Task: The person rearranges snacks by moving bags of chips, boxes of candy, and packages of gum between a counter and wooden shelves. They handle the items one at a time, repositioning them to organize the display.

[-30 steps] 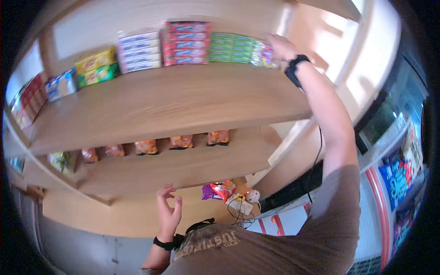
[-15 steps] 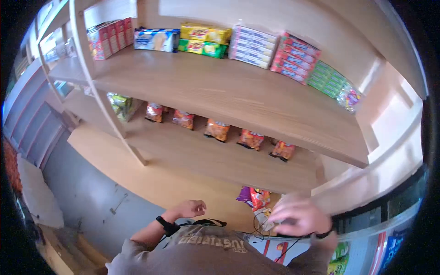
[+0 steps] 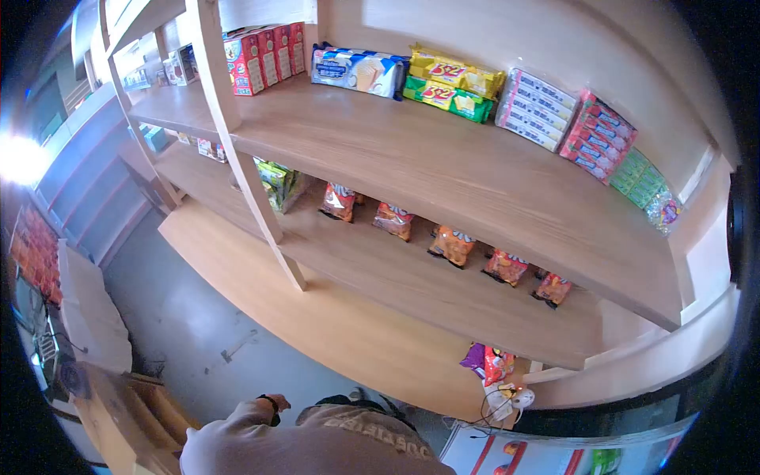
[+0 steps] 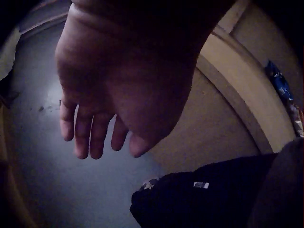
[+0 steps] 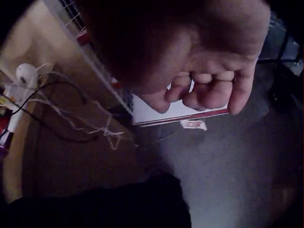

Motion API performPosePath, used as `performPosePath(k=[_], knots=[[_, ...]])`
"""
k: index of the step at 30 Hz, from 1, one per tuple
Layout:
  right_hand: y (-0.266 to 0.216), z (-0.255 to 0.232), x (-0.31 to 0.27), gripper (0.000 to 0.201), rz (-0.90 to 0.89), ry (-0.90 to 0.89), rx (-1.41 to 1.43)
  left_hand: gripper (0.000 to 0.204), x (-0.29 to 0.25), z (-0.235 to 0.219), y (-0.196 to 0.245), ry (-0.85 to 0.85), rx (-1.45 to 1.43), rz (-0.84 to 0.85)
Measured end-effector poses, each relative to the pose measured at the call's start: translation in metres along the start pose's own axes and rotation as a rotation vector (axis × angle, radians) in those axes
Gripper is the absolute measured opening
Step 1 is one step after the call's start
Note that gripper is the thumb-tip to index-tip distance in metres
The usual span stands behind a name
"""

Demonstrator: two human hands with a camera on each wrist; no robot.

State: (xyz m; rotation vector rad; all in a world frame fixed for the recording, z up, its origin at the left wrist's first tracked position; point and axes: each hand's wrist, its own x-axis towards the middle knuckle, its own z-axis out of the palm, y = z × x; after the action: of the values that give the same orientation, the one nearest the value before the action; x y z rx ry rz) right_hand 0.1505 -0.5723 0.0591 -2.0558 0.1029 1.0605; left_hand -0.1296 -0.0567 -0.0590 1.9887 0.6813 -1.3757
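Note:
My left hand (image 4: 124,80) hangs at my side above the grey floor, fingers loosely extended and nothing in them. Only a bit of it (image 3: 273,401) shows beside my body in the head view. My right hand (image 5: 209,66) has loosely bent fingers and holds nothing; it is outside the head view. Behind it in the right wrist view is a white shelf edge (image 5: 161,114) with a red stripe. On the upper wooden shelf (image 3: 443,158) stand red boxes (image 3: 265,59), blue-white biscuits (image 3: 359,71), yellow and green biscuit packs (image 3: 451,87), and a clear candy bag (image 3: 663,212).
Orange snack bags (image 3: 453,245) line the lower shelf, with green packs (image 3: 277,184) near the upright post (image 3: 229,142). Cables and a white socket (image 3: 522,398) lie by the bottom board's right end. A wooden box (image 3: 127,419) stands at lower left.
My right hand has left the candy bag at the upper shelf's right end and dropped out of the head view. My left hand has lowered. The head view has swung left.

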Motion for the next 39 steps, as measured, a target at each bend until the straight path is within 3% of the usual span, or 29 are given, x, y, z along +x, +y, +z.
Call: performPosePath(k=[4, 7, 9, 11, 13, 15, 17, 19, 20, 21, 23, 27, 28, 30, 34, 36, 37, 38, 39], knots=[[-0.018, 0.032, 0.031, 0.033, -0.031, 0.033, 0.132, 0.039, -0.001, -0.016, -0.003, 0.194, -0.143, -0.059], [-0.022, 0.019, 0.024, 0.033, -0.023, 0.094, 0.195, 0.038, 0.054, -0.035, 0.014, 0.131, -0.21, 0.014], [-0.017, 0.008, 0.017, 0.033, -0.016, 0.135, 0.233, 0.024, 0.046, -0.048, 0.055, 0.27, 0.297, 0.438], [-0.013, 0.007, 0.016, 0.033, -0.017, 0.169, 0.289, 0.016, 0.04, -0.059, 0.086, 0.514, 0.427, 0.899], [0.001, 0.013, 0.011, 0.034, -0.013, 0.202, 0.359, 0.016, -0.029, -0.09, 0.151, 0.227, 0.221, 0.607], [0.019, 0.015, -0.001, 0.034, -0.005, 0.233, 0.423, 0.021, 0.046, -0.078, 0.15, 0.526, 0.791, 1.033], [0.051, 0.015, -0.025, 0.034, 0.022, 0.257, 0.471, 0.026, 0.061, -0.069, 0.149, 0.554, 0.114, 0.982], [0.094, 0.017, -0.038, 0.035, 0.045, 0.284, 0.522, 0.031, 0.082, -0.072, 0.143, 0.482, 0.185, 0.916], [0.152, 0.015, -0.013, 0.042, -0.111, 0.191, 0.599, 0.033, 0.063, -0.078, 0.142, 0.452, 0.277, 0.858], [0.135, 0.013, -0.026, 0.042, -0.104, 0.192, 0.594, 0.035, 0.041, -0.088, 0.139, 0.421, 0.37, 0.8], [0.137, 0.01, -0.032, 0.041, -0.049, 0.143, 0.557, 0.037, 0.012, -0.079, 0.122, 0.481, 0.189, 0.537], [0.138, 0.009, -0.069, 0.038, 0.063, 0.062, 0.503, 0.044, 0.078, -0.026, 0.044, 0.443, 0.288, 0.342], [0.145, 0.014, -0.085, 0.038, 0.098, 0.045, 0.499, 0.044, 0.053, 0.002, 0.019, 0.425, 0.3, 0.349], [0.173, 0.036, -0.11, 0.037, 0.171, 0.012, 0.515, 0.047, -0.005, -0.001, 0.04, 0.217, 0.245, 0.11], [0.238, 0.087, -0.173, 0.035, 0.296, -0.01, 0.612, 0.038, -0.046, 0.039, 0.033, 0.214, 0.363, 0.147], [0.287, 0.14, -0.222, 0.034, 0.361, 0.02, 0.744, 0.039, -0.048, 0.049, 0.042, 0.216, 0.457, 0.248], [0.311, 0.176, -0.252, 0.033, 0.39, 0.052, 0.836, 0.039, -0.04, 0.055, 0.045, 0.229, 0.49, 0.336], [0.333, 0.211, -0.284, 0.033, 0.415, 0.094, 0.934, 0.039, 0.004, 0.075, 0.021, 0.191, 0.603, 0.394], [0.349, 0.251, -0.314, 0.032, 0.435, 0.139, 1.038, 0.039, 0.039, 0.082, 0.026, 0.151, 0.615, 0.523]])
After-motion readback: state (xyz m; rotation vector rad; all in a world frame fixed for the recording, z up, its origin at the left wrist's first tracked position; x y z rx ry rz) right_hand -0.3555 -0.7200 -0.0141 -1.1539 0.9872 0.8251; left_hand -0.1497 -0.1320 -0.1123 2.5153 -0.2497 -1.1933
